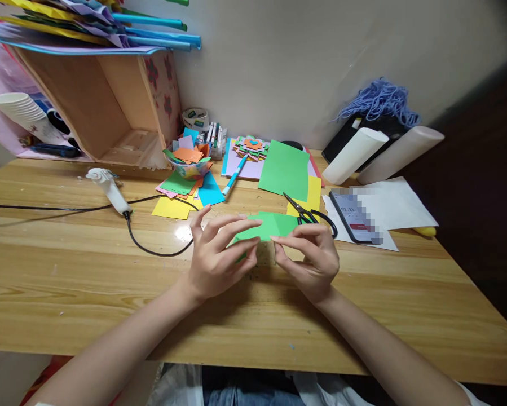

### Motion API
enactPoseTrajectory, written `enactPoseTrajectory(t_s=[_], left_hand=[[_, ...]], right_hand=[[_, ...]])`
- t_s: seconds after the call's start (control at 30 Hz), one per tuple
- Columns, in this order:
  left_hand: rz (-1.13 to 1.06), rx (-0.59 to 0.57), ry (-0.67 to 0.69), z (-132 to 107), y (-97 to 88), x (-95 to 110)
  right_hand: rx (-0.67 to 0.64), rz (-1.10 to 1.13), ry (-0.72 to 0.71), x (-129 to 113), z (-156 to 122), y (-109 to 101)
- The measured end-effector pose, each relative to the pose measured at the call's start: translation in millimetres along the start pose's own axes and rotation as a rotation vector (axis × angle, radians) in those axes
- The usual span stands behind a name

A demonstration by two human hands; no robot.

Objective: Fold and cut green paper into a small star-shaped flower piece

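Note:
A small folded piece of green paper (pixel 272 224) is held just above the wooden table (pixel 67 282), near its middle. My left hand (pixel 217 256) pinches its left edge, the other fingers curled loosely upward. My right hand (pixel 310 259) pinches its right lower edge between thumb and fingers. Both hands are closed on the paper. Black scissors (pixel 308 214) lie just behind my right hand.
A glue gun (pixel 109 189) with a black cord lies at the left. Behind are coloured paper squares (pixel 181 194), a bowl of scraps (pixel 189 160), a larger green sheet (pixel 285 169), a blue pen (pixel 235 176), a phone (pixel 355 217) on white paper, rolled white sheets (pixel 355 155) and a wooden box (pixel 109 107).

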State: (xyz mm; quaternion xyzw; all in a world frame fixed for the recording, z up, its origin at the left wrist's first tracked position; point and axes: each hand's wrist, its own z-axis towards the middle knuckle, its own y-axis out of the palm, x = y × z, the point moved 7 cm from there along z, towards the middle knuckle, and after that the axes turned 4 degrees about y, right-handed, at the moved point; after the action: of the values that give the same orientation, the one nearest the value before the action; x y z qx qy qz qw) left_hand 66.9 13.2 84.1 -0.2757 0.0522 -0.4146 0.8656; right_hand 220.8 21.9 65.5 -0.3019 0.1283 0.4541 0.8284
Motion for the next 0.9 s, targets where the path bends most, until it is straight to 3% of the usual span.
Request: enactPoseTrajectory(t_s=[0.1, 0.2, 0.33, 0.4, 0.47, 0.53, 0.6, 0.73, 0.9], left_hand=[[-0.010, 0.019, -0.073, 2.0, -2.9, -6.7], [-0.036, 0.016, -0.190, 2.3, -4.5, -16.6], [-0.083, 0.027, -0.375, -1.1, -5.7, -31.3], [-0.079, 0.068, -0.462, -4.3, -7.0, -37.9], [-0.041, 0.107, -0.536, -8.3, -8.1, -43.2], [-0.002, 0.113, -0.580, -11.1, -7.3, -46.0], [0.004, 0.090, -0.586, -11.7, -4.8, -46.2], [-0.025, 0.024, -0.583, -10.3, -0.5, -45.9], [-0.195, -0.103, -0.531, -7.0, 10.6, -44.4]], right_hand=[[0.089, -0.015, 0.057, 10.2, 4.5, -8.1], [0.088, 0.057, 0.238, 29.6, 6.2, -7.3], [-0.201, 0.345, 0.617, 47.5, -10.2, 27.3], [-0.395, 0.591, 0.867, 42.6, -30.3, 52.8], [-0.552, 0.825, 1.028, 25.1, -47.5, 72.1], [-0.571, 0.966, 1.034, 8.8, -50.8, 77.5], [-0.478, 1.012, 0.977, 4.3, -44.4, 72.7], [-0.288, 0.830, 0.836, 23.9, -24.2, 51.8], [-0.251, 0.617, 0.734, 47.0, -9.5, 38.3]])
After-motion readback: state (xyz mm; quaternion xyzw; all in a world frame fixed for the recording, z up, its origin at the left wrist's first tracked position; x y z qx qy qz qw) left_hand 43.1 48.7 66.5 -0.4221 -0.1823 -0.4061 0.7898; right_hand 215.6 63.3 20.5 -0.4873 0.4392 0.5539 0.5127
